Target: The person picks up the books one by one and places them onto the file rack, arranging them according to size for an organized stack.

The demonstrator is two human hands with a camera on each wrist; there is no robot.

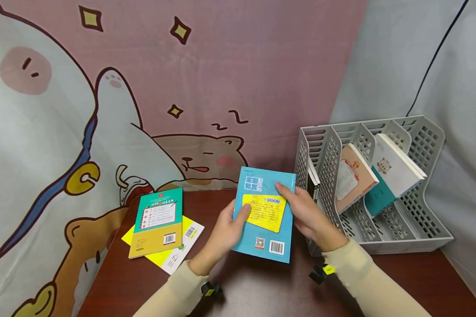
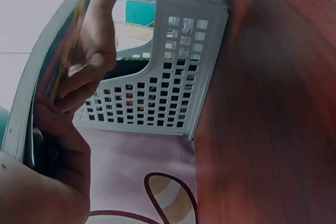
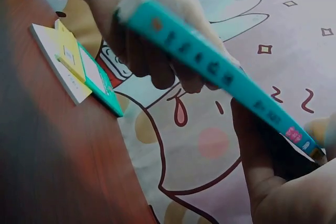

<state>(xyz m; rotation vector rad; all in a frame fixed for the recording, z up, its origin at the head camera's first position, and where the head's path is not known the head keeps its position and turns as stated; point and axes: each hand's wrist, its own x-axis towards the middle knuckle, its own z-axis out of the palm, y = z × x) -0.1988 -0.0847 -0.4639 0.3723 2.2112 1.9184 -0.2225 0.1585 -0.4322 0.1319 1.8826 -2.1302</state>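
Both hands hold a blue book [image 1: 262,242] with a yellow panel and a barcode on the cover facing me. The left hand [image 1: 230,224] grips its left edge, thumb on the cover. My right hand [image 1: 307,213] grips the right edge, its thumb also on the cover. In the right wrist view the blue spine [image 3: 210,66] runs between the two hands, with the fingers behind it. From the left wrist, the page edges [image 2: 26,87] show, and fingers of both hands lie against the far cover. The book is held above the table, left of the grey file rack [image 1: 384,246].
A green and yellow book [image 1: 156,237] lies over a yellow and white one [image 1: 192,233] on the dark wooden table [image 1: 115,281]. Inside the rack lean an orange-brown book [image 1: 353,176], a white and teal book [image 1: 396,171] and a thin dark one [image 1: 312,180]. A printed curtain [image 1: 262,66] hangs behind.
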